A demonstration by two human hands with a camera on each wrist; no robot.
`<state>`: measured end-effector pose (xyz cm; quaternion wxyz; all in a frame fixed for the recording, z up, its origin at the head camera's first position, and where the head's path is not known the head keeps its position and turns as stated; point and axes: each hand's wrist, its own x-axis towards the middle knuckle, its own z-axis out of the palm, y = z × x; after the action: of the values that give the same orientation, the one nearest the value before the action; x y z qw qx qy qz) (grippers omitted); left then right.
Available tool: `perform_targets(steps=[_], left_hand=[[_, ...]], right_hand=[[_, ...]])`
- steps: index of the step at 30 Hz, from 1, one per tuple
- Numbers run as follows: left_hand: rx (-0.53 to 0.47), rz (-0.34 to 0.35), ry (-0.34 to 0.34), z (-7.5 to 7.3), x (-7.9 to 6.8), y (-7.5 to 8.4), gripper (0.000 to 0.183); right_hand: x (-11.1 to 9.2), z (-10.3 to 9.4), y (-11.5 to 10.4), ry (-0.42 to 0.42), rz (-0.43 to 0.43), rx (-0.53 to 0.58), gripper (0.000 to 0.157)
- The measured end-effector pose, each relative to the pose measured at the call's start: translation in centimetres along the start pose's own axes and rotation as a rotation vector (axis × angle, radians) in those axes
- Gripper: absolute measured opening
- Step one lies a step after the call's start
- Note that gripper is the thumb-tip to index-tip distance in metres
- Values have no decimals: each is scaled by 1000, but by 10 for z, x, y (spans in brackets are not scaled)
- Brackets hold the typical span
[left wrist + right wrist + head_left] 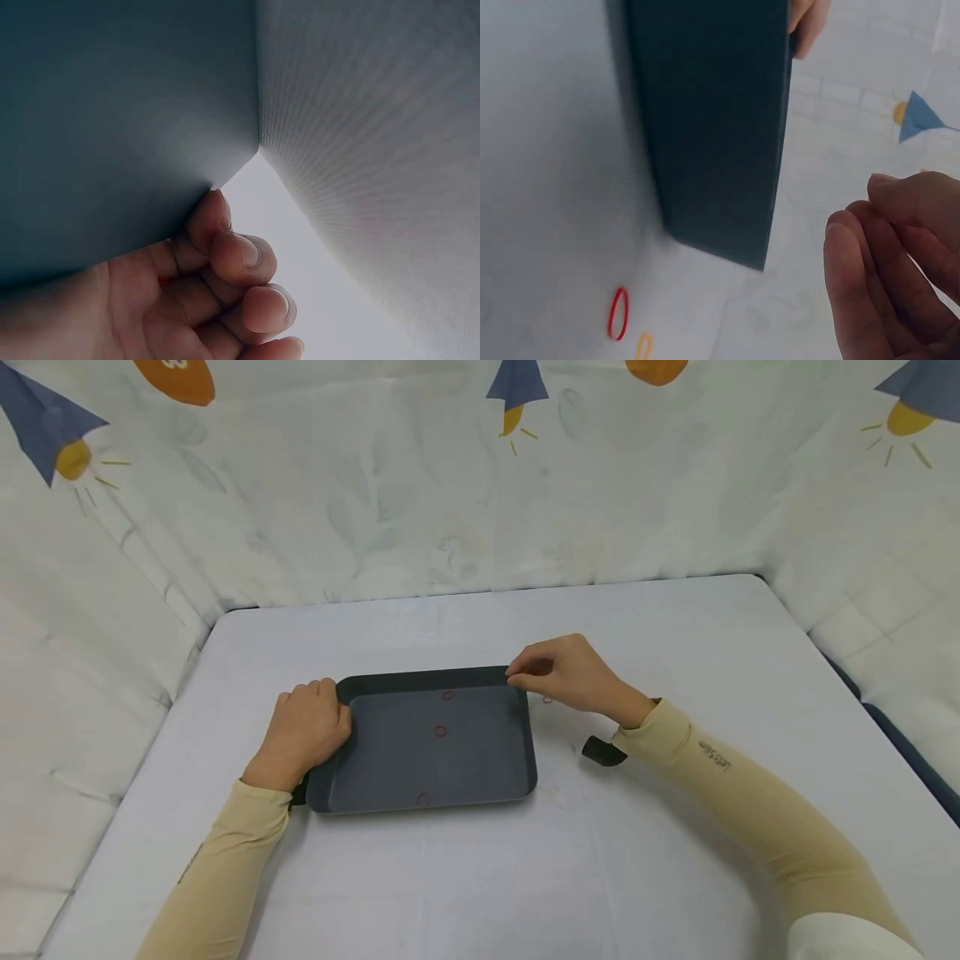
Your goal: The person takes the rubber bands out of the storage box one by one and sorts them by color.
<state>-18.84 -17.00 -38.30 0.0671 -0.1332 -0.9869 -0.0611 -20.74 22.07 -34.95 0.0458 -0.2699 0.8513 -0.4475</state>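
Observation:
A shallow dark grey rectangular tray [480, 760] lies left of the table's middle. My left hand [307, 727] grips its left rim near the back corner; in the left wrist view its curled fingers [244, 259] lie against the tray wall. Over the tray's back right corner is my right hand [566, 672], thumb and fingertips drawn together. The right wrist view has these fingers [855, 277] beside the tray's outer wall [705, 127]. I cannot tell whether they pinch something small. Inside the tray are several thin red rings, one near the middle [440, 732].
Another red ring [547, 699] lies on the white table [480, 885] just right of the tray. A red ring [618, 313] and a yellow ring [644, 346] show in the right wrist view. Printed cloth [420, 510] hangs around the table's back and sides.

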Motion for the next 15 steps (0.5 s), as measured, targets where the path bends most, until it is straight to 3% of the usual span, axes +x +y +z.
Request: perform_targets(steps=[7, 15], left_hand=[[-3, -12, -23, 1, 0, -1, 23], [-3, 3, -1, 1, 1, -1, 23]], right_hand=[[10, 11, -12, -1, -89, -60, 8], [18, 24, -24, -31, -135, -28, 9]])
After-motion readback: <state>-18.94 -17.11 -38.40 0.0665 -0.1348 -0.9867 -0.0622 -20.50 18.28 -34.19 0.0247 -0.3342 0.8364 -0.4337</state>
